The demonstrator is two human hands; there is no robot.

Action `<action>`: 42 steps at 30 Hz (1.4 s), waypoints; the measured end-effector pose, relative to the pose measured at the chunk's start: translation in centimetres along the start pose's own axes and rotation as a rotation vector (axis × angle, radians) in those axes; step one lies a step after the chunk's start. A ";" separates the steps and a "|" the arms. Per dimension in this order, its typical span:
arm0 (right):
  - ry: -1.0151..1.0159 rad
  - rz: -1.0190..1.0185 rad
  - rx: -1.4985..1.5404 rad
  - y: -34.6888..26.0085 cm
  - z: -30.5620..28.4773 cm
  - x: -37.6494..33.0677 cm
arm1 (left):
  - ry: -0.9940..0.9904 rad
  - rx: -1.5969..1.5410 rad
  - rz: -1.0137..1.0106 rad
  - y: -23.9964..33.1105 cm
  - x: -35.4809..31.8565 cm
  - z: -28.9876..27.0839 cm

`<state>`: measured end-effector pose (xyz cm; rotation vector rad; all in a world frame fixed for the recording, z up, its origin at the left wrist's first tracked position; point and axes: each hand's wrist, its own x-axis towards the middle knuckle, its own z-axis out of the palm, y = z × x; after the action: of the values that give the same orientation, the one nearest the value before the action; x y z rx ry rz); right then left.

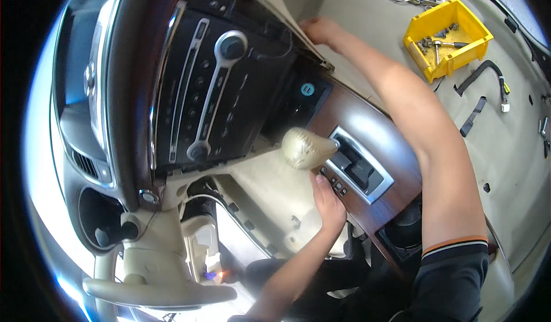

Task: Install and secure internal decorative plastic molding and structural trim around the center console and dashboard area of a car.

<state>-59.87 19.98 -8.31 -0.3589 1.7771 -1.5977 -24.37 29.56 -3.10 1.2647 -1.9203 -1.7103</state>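
The wood-look centre console panel (359, 112) has a silver-framed gear selector with a beige, wrapped-looking shift knob (304, 148) leaning left. My left hand (330, 202) lies along the panel's left edge, just below the knob and beside a row of small buttons. Its fingers are stretched out, with nothing visible in them. My right arm reaches across the panel to the far side. There my right hand (320, 31) touches the edge of the beige console side trim (295, 26). Its fingertips are partly hidden behind that edge, so their grip does not show.
A dark dashboard control panel (215, 92) with knobs sits left. The steering wheel (160, 292) is at lower left. On the beige floor at right, a yellow bin (453, 41) holds a ratchet and small parts, near a black cable (488, 72) and a black strip (473, 116).
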 end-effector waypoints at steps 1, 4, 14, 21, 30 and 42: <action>0.135 -0.081 -0.051 2.1 -2.6 2.1 | -0.016 0.007 0.001 -0.1 -0.1 0.8; 0.146 -0.269 -0.011 3.6 -3.8 2.0 | 0.006 0.056 0.029 -0.7 0.1 0.6; 0.026 0.037 0.428 -3.9 -5.5 -8.9 | 0.070 -0.181 -0.007 -0.9 1.9 -2.3; -0.309 0.213 0.158 -4.1 -8.5 -24.5 | -0.075 -0.304 0.289 3.4 8.9 -6.9; -0.165 -0.130 -0.532 -2.2 -7.0 -15.5 | 0.267 -0.117 0.221 3.7 8.7 -0.7; -0.534 -0.020 0.457 3.3 -7.0 -9.4 | 0.472 0.367 0.289 -2.3 8.7 -1.3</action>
<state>-56.97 31.77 -8.62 -0.5220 0.9831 -1.6686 -27.55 22.46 -7.72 1.2841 -2.0397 -0.8504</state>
